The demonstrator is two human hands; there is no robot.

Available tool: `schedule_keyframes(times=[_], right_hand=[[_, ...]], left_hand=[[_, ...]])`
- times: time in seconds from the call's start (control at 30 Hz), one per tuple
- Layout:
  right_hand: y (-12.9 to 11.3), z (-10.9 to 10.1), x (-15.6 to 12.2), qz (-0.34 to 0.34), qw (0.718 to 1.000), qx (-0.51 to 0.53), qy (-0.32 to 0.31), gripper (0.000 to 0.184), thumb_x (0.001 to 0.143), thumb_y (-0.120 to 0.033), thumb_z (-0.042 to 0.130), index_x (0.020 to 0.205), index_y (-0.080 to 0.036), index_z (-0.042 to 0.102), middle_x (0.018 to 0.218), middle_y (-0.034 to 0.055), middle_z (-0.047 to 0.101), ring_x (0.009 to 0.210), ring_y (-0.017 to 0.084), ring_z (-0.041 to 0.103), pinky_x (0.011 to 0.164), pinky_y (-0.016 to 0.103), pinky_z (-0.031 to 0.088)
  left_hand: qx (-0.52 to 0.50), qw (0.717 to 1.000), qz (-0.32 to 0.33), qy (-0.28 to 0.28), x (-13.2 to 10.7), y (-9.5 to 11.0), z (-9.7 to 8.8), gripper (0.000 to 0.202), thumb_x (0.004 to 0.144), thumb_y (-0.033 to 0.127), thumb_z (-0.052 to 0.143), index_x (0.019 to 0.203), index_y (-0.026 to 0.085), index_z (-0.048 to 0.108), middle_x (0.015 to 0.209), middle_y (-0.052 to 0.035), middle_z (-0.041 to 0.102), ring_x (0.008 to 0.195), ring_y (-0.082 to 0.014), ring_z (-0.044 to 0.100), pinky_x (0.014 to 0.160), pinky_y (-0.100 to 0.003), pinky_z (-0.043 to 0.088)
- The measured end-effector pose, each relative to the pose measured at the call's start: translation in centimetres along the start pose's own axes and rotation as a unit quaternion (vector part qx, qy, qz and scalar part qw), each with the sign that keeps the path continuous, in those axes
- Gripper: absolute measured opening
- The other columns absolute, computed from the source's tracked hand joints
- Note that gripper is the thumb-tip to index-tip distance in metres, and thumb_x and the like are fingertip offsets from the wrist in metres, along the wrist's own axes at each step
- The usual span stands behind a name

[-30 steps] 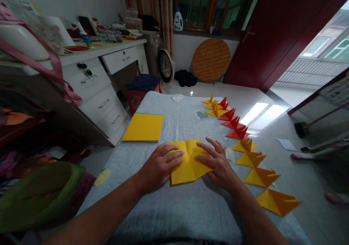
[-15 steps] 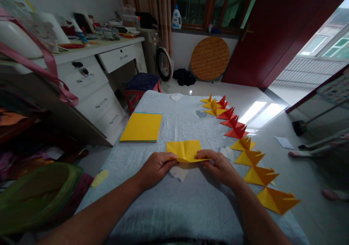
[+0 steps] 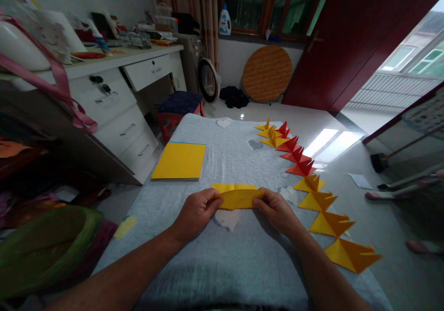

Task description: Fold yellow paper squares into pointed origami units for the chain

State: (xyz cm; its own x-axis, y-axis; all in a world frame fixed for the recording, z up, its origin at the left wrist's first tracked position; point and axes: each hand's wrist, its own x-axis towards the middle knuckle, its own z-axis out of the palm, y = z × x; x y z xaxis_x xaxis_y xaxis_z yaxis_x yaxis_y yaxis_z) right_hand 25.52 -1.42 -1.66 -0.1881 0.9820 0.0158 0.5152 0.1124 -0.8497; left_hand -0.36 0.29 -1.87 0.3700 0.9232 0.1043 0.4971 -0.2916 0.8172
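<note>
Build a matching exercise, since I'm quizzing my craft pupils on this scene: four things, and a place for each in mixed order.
Things:
1. folded yellow paper sheet
2. flat stack of yellow square paper
3. red folded paper pieces
4. white plastic bottle

Places:
a. on the window sill
b. in the row along the grey cloth, right side
c. pinched between left hand and right hand
d. lying flat, left of and beyond the hands

Pairs: 1-c, 2-d, 3-b, 4-a

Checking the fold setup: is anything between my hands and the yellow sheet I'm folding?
Nothing visible does. The left hand and right hand each pinch one end of the yellow sheet, over the grey cloth.
</note>
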Motion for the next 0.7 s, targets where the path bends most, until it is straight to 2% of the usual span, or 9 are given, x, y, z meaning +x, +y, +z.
schedule_keyframes(times=[0.1, 0.17, 0.23, 0.3, 0.37, 0.43, 0.57, 0.7], right_hand=[[0.2, -0.1, -0.1, 0.001, 1.0, -0.001, -0.005, 0.011, 0.087, -0.024, 0.054, 0.084, -0.02, 0.063, 0.075, 0.0004, 0.067, 0.067, 0.015, 0.061, 0.064, 0.026, 0.049], [0.2, -0.3, -0.3, -0.023, 0.999, 0.012, -0.025, 0.01, 0.086, -0.023, 0.058, 0.091, -0.02, 0.065, 0.084, 0.0028, 0.07, 0.076, 0.018, 0.065, 0.071, 0.029, 0.053], [0.3, -0.5, -0.5, -0.072, 0.995, 0.025, -0.058, 0.023, 0.083, -0.021, 0.062, 0.105, -0.021, 0.067, 0.104, 0.0066, 0.073, 0.095, 0.021, 0.068, 0.086, 0.035, 0.055], [0.2, -0.6, -0.7, -0.123, 0.988, 0.006, -0.093, 0.04, 0.08, -0.019, 0.066, 0.12, -0.023, 0.066, 0.124, 0.0096, 0.068, 0.116, 0.025, 0.064, 0.101, 0.042, 0.05], [0.0, -0.7, -0.9, -0.156, 0.979, -0.043, -0.122, 0.05, 0.08, -0.018, 0.067, 0.129, -0.026, 0.063, 0.134, 0.0102, 0.064, 0.128, 0.028, 0.057, 0.107, 0.046, 0.046], [-0.2, -0.6, -1.0, -0.177, 0.969, -0.092, -0.149, 0.054, 0.082, -0.017, 0.066, 0.135, -0.029, 0.061, 0.138, 0.0088, 0.062, 0.134, 0.029, 0.052, 0.109, 0.048, 0.044], [-0.8, -0.2, -1.1, -0.209, 0.953, -0.141, -0.168, 0.058, 0.083, -0.014, 0.063, 0.139, -0.03, 0.057, 0.134, 0.0068, 0.066, 0.138, 0.03, 0.046, 0.111, 0.053, 0.039], [-0.9, -0.1, -1.1, -0.201, 0.954, -0.163, -0.152, 0.043, 0.09, -0.022, 0.061, 0.132, -0.032, 0.063, 0.126, 0.0056, 0.07, 0.135, 0.029, 0.049, 0.109, 0.053, 0.04]], left_hand=[[0.026, 1.0, 0.015, 0.009, 0.0, 0.1, -0.2, 0.018, 0.094, 0.029, 0.055, 0.085, 0.019, 0.067, 0.077, -0.0008, 0.068, 0.073, -0.0172, 0.064, 0.069, -0.027, 0.047], [0.021, 0.999, 0.047, -0.002, 0.1, 0.2, -0.4, 0.017, 0.093, 0.028, 0.056, 0.084, 0.019, 0.067, 0.079, -0.0018, 0.069, 0.075, -0.0173, 0.065, 0.071, -0.028, 0.049], [0.001, 0.994, 0.109, -0.031, 0.1, 0.2, -0.6, 0.015, 0.091, 0.03, 0.06, 0.083, 0.02, 0.067, 0.087, -0.0044, 0.072, 0.083, -0.0185, 0.068, 0.078, -0.03, 0.051], [-0.016, 0.983, 0.171, -0.063, 0.0, 0.1, -0.8, 0.014, 0.087, 0.034, 0.067, 0.083, 0.02, 0.068, 0.101, -0.0076, 0.075, 0.097, -0.021, 0.069, 0.089, -0.034, 0.052], [-0.022, 0.974, 0.209, -0.088, 0.0, -0.3, -1.0, 0.015, 0.084, 0.036, 0.071, 0.09, 0.021, 0.069, 0.113, -0.0099, 0.074, 0.11, -0.0235, 0.068, 0.098, -0.038, 0.051], [-0.022, 0.967, 0.227, -0.111, 0.0, -0.8, -1.0, 0.018, 0.085, 0.034, 0.07, 0.098, 0.022, 0.07, 0.115, -0.0105, 0.075, 0.116, -0.0247, 0.066, 0.102, -0.04, 0.049], [0.004, 0.967, 0.222, -0.127, 0.0, -1.6, -0.9, 0.022, 0.089, 0.025, 0.059, 0.108, 0.023, 0.071, 0.11, -0.0082, 0.077, 0.112, -0.0233, 0.069, 0.102, -0.041, 0.05], [0.025, 0.982, 0.161, -0.096, 0.0, -1.3, -0.7, 0.022, 0.092, 0.023, 0.054, 0.103, 0.021, 0.073, 0.105, -0.0073, 0.077, 0.099, -0.0209, 0.072, 0.092, -0.035, 0.053]])
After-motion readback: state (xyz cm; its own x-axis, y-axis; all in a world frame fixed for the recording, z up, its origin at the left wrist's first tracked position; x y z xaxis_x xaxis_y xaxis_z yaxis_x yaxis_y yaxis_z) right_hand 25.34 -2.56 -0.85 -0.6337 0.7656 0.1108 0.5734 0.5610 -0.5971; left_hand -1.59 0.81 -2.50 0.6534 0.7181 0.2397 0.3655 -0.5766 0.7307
